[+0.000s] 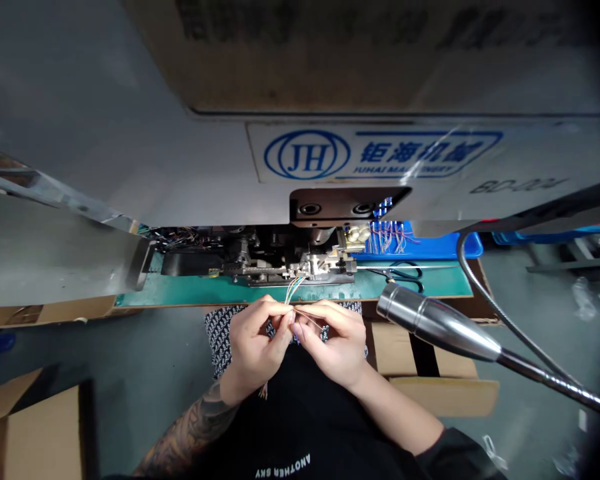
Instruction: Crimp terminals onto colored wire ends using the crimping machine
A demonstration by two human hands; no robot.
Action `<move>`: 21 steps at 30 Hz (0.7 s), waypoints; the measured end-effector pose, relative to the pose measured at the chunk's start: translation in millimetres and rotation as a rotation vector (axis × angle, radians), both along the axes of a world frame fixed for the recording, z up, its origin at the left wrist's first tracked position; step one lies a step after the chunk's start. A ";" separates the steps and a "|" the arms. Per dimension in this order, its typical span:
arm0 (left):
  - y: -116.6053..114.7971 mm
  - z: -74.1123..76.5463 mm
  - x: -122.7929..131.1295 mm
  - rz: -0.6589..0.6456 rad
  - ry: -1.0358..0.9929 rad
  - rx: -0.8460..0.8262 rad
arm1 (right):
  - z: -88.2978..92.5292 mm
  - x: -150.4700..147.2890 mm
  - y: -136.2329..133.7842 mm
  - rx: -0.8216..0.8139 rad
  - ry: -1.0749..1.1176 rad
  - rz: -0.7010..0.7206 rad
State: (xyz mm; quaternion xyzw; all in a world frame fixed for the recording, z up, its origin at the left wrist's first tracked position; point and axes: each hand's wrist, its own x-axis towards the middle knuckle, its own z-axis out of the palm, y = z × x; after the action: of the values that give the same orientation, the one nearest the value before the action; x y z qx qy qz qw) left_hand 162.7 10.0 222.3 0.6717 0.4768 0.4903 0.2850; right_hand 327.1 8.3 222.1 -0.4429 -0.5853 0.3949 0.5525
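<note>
Both hands meet over my lap, just in front of the green bench edge. My left hand [261, 343] pinches a bundle of thin coloured wires [294, 288], whose upper part rises toward the metal machine head [313, 265]. Loose wire ends hang below this hand. Close against its fingertips, my right hand [336, 339] pinches thin wires too, one pale strand crossing its fingers. The fingertips of both hands almost touch, and they partly hide the wires between them.
A large grey machine housing [205, 173] overhangs the green bench [180, 291]. Right of the machine head are a blue tray [443, 245] of wired parts and dark scissors [405, 273]. A metal lamp [430, 321] reaches in from the right. Cardboard boxes [45, 433] stand below.
</note>
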 end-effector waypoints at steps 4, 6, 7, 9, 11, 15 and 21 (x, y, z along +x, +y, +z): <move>0.4 -2.8 2.1 0.050 0.170 0.221 | -0.7 -0.6 -0.9 -0.039 0.008 0.027; 0.2 -6.0 3.0 0.069 0.224 0.295 | -1.8 -2.5 -1.8 -0.061 -0.006 0.026; 0.1 -7.5 3.2 0.070 0.247 0.320 | -2.1 -3.8 -2.3 -0.075 -0.016 0.018; 0.1 -9.7 3.2 0.060 0.285 0.362 | -1.4 -6.7 -3.1 -0.103 -0.033 -0.003; 0.1 -11.2 2.3 0.047 0.317 0.390 | 0.6 -9.2 -4.0 -0.122 -0.039 -0.022; -0.1 -12.3 -0.1 0.011 0.338 0.415 | 6.5 -10.6 -5.3 -0.154 -0.037 -0.020; 1.1 -5.6 -3.6 0.052 0.211 0.293 | 6.4 0.4 -3.6 -0.281 0.106 0.123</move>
State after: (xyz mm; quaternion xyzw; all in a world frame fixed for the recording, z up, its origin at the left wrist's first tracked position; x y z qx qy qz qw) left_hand 159.1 11.0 216.8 0.7413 0.4444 0.4885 0.1197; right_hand 327.5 4.6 228.5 -0.4578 -0.5202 0.5289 0.4900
